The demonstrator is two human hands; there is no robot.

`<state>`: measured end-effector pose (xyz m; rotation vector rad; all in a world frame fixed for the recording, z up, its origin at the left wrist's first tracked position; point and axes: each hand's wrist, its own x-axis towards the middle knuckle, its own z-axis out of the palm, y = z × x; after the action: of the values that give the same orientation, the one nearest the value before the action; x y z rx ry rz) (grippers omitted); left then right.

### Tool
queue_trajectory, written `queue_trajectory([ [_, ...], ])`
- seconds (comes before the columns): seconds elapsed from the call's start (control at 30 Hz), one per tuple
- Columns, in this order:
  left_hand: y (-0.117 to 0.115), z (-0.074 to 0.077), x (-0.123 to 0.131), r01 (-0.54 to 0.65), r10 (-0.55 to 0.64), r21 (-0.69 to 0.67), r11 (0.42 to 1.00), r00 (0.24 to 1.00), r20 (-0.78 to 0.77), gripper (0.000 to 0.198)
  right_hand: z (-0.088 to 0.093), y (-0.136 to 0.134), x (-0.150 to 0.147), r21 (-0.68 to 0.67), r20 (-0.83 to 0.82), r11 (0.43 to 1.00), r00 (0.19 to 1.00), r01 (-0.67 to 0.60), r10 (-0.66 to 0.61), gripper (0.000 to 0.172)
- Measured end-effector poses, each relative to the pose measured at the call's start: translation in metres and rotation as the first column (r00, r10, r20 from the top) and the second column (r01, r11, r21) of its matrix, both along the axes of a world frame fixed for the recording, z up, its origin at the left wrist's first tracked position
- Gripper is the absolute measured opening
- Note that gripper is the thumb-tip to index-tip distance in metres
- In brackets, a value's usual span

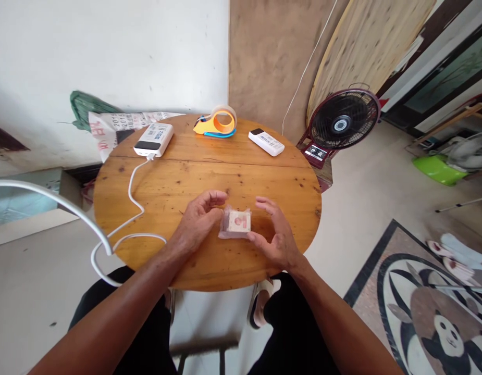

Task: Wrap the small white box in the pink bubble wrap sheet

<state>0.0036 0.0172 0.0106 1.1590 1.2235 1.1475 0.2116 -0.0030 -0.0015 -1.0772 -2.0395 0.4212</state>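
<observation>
Flanking a clear wrapper [223, 229], hands [197, 221] [279, 239] loosely curved, picture-printed block [239, 221] inside

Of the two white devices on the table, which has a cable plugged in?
The left device, left of the tape dispenser: a white cable enters its near end. The right device shows none.
</observation>
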Motion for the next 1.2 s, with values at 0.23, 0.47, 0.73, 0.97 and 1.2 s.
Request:
queue_trajectory([
  [0.23, 0.003, -0.004, -0.001, 0.011, -0.009, -0.031, 0.999, 0.997, 0.074, 0.044, -0.005, 0.004, 0.003, -0.244, 0.002, 0.969, 1.0, -0.03, 0.031, 0.08],
  [0.47, 0.0, -0.003, 0.002, 0.085, -0.085, -0.047, 0.995, 0.996, 0.019, 0.056, -0.002, 0.009, -0.004, -0.218, 0.086, 0.974, 0.993, -0.056, 0.076, 0.086],
  [0.73, 0.0, 0.004, 0.004, 0.143, -0.139, -0.046, 0.989, 0.987, 0.083, 0.06, 0.005, 0.015, -0.013, -0.208, 0.06, 0.977, 0.997, -0.043, 0.057, 0.076],
  [0.97, 0.002, 0.001, 0.004, 0.086, -0.083, -0.031, 0.996, 0.991, 0.103, 0.06, 0.005, 0.024, -0.01, -0.241, 0.081, 0.97, 0.995, -0.041, 0.062, 0.076],
  [1.2, 0.002, -0.005, 0.003, 0.07, -0.07, -0.005, 0.998, 0.996, 0.056, 0.057, 0.014, 0.018, 0.002, -0.097, 0.158, 0.994, 0.986, -0.041, 0.056, 0.06],
])
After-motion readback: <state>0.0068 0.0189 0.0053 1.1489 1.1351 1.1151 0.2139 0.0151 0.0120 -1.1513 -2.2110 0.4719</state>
